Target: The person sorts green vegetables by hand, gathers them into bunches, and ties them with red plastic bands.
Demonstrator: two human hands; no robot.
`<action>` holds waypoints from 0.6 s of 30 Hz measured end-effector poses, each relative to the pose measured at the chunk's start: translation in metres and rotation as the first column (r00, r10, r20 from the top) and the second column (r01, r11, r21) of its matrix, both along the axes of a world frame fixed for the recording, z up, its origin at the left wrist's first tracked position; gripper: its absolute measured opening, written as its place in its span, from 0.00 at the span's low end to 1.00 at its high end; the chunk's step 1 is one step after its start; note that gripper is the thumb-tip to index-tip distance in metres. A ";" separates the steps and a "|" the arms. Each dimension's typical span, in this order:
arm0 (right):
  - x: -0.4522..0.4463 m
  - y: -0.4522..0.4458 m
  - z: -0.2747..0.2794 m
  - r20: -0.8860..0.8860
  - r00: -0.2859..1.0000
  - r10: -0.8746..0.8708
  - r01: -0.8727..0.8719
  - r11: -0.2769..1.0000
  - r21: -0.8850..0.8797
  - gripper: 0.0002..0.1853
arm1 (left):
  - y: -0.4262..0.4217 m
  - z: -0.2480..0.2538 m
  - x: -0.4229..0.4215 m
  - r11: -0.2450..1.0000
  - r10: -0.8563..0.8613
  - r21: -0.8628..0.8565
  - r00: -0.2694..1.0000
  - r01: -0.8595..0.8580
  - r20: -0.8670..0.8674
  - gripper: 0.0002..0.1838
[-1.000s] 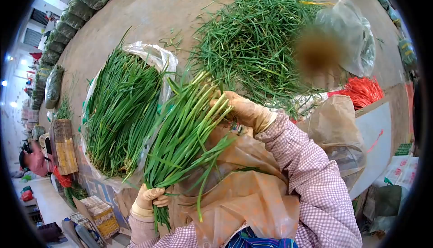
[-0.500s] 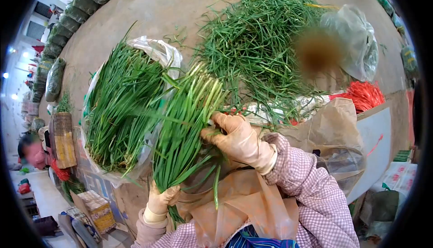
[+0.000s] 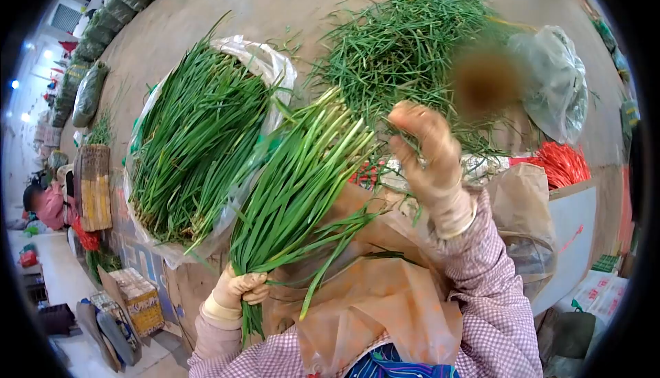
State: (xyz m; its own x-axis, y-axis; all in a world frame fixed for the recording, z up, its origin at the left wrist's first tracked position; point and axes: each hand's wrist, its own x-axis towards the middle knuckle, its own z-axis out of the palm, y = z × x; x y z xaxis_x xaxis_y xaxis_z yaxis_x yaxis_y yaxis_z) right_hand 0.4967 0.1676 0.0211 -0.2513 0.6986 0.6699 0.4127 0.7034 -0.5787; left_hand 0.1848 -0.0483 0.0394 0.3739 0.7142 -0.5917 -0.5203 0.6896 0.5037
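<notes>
My left hand (image 3: 239,288), in a pale glove, is closed round the leafy end of a bunch of long green stalks (image 3: 295,179). The bunch slants up to the right, its pale cut ends at the top. My right hand (image 3: 430,158), also gloved and slightly blurred, is raised right of those ends, apart from them, fingers parted and holding nothing visible. More green stalks (image 3: 199,144) lie packed in a white plastic bag (image 3: 275,69) at the left. A heap of loose green leaves (image 3: 399,48) lies on the floor behind my right hand.
Red plastic strips (image 3: 560,163) sit at the right beside brown paper (image 3: 519,206). A clear plastic bag (image 3: 560,82) lies beyond them. Filled bags (image 3: 89,93) line the far left. A person in pink (image 3: 51,206) is at the left, near a woven yellow basket (image 3: 144,302).
My right hand has moved up and to the right, away from the bunch, and its fingers have spread. My left hand keeps its hold. The view has shifted slightly.
</notes>
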 end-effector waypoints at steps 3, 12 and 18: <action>-0.034 -0.040 0.008 0.014 0.937 0.349 -0.348 0.933 0.086 0.21 | 0.001 0.006 -0.001 0.999 -0.023 0.029 0.976 0.017 0.215 0.14; -0.068 -0.060 0.016 0.097 0.869 0.484 -0.493 0.863 0.111 0.13 | 0.000 0.022 0.006 1.000 0.012 -0.010 0.997 -0.011 0.076 0.13; -0.034 -0.022 0.044 -0.793 0.587 -0.162 -0.609 0.558 -0.564 0.03 | 0.002 0.014 0.001 0.999 0.022 0.021 0.988 -0.026 0.151 0.08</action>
State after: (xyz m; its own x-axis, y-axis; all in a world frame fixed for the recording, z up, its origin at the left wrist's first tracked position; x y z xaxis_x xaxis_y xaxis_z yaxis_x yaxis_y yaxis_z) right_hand 0.4632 0.1460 0.0647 -0.2152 0.9757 -0.0413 -0.4946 -0.1454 -0.8569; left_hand 0.1860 -0.0467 0.0532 0.4405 0.7366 -0.5131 -0.6078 0.6654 0.4335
